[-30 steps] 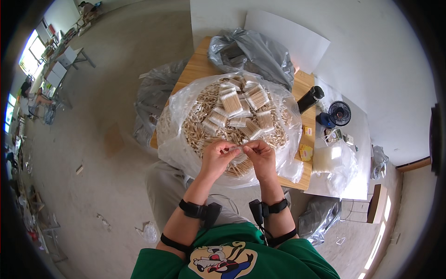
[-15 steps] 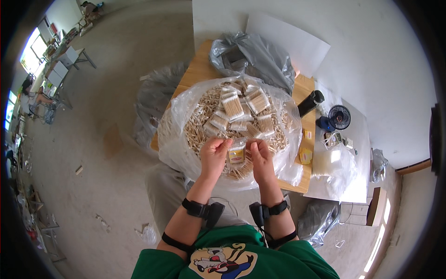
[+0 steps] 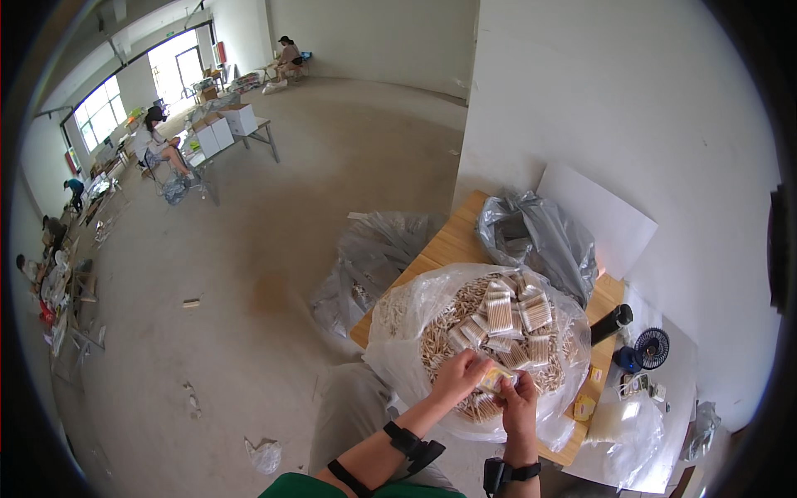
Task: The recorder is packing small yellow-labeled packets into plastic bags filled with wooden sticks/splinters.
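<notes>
Between my hands is a small clear packet of cotton swabs (image 3: 496,379) with a yellow card inside, held tilted. My left hand (image 3: 458,378) pinches its left edge, and my right hand (image 3: 520,403) grips the lower right side. Beneath them a large clear plastic bag (image 3: 398,319), spread open on the wooden table (image 3: 419,259), holds a heap of loose cotton swabs (image 3: 448,311). Several filled packets of swabs (image 3: 500,311) lie on top of the heap, just beyond my hands.
A grey plastic bag (image 3: 548,241) stands at the table's back, a black bottle (image 3: 612,324) on its right. Farther right are a small fan (image 3: 652,348) and yellow cards (image 3: 584,407). More grey plastic (image 3: 374,249) lies left on the floor. Other people (image 3: 158,141) sit far left.
My view has swung up and left, showing more of the room. The packet has turned from upright to tilted, and my right hand now sits lower on it. Both hands still hold it.
</notes>
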`<state>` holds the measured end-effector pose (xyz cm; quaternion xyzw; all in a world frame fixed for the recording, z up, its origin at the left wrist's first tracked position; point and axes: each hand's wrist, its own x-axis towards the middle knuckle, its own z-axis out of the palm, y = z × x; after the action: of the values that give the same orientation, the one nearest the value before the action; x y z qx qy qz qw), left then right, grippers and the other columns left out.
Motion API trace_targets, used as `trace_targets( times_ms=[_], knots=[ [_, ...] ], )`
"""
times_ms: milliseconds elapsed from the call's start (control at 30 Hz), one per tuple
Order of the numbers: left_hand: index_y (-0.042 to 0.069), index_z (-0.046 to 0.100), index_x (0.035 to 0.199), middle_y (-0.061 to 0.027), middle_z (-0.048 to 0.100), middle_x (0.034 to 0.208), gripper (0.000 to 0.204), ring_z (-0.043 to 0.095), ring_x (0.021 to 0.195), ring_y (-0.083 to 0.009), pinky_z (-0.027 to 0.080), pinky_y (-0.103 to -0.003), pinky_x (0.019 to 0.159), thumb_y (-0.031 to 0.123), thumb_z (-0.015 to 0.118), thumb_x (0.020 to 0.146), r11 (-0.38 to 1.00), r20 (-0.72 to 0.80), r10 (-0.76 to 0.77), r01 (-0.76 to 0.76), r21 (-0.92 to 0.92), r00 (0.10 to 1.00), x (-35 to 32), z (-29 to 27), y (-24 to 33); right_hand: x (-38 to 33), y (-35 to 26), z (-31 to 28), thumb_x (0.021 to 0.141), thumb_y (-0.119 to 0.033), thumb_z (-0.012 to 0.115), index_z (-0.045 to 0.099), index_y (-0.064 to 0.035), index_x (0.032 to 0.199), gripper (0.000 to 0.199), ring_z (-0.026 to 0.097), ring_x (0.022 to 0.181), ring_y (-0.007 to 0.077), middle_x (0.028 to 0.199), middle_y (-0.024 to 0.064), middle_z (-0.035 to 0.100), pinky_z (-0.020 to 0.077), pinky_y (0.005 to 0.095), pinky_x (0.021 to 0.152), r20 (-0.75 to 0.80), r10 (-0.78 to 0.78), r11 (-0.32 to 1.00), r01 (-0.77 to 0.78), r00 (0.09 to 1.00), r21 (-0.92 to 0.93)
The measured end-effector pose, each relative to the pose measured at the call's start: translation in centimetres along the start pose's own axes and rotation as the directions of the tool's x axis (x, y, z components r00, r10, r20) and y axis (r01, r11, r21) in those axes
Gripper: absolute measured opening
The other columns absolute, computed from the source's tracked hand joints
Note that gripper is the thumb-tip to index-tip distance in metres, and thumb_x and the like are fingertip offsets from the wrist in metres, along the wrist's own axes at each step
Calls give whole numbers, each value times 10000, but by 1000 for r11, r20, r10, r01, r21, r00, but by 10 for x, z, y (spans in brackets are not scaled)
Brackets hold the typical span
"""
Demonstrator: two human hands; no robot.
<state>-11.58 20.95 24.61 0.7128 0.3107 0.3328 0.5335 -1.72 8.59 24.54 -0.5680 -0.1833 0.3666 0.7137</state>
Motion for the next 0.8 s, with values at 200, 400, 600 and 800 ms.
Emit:
trace_targets(
  times_ms=[200, 400, 600, 800],
  knots=[
    [23, 477, 699, -159, 498, 583, 327, 507, 523, -330, 381, -401, 488, 270, 596, 877, 989, -82, 114, -106, 101, 990, -1, 7, 1, -2, -4, 9, 946, -216, 504, 510, -79, 1004, 149, 517, 606, 63, 791, -3, 573, 426, 197, 484, -87, -57, 998, 55, 995, -23],
    [22, 477, 730, -178, 517, 622, 288, 526, 580, -376, 390, -435, 512, 241, 578, 887, 982, -63, 112, -101, 160, 992, -9, 14, 3, -1, 14, 12, 958, -229, 484, 496, -65, 914, 170, 405, 503, 32, 674, -29, 482, 319, 182, 421, -226, -61, 992, 33, 972, -125],
    [21, 493, 756, -162, 529, 639, 248, 521, 580, -356, 398, -408, 520, 214, 566, 892, 986, -47, 111, -104, 127, 993, -12, 11, -2, -1, 8, 10, 965, -278, 469, 506, -60, 866, 242, 371, 484, 32, 648, -42, 448, 282, 194, 399, -171, -73, 981, 39, 983, -191],
    [19, 508, 730, -155, 493, 603, 251, 508, 548, -284, 391, -370, 521, 204, 568, 889, 980, -100, 137, -120, 157, 986, -12, 29, -8, 12, 19, 5, 963, -254, 465, 528, -64, 826, 243, 396, 559, 51, 668, -19, 479, 323, 224, 455, -348, -136, 934, 3, 928, -357]
  ],
)
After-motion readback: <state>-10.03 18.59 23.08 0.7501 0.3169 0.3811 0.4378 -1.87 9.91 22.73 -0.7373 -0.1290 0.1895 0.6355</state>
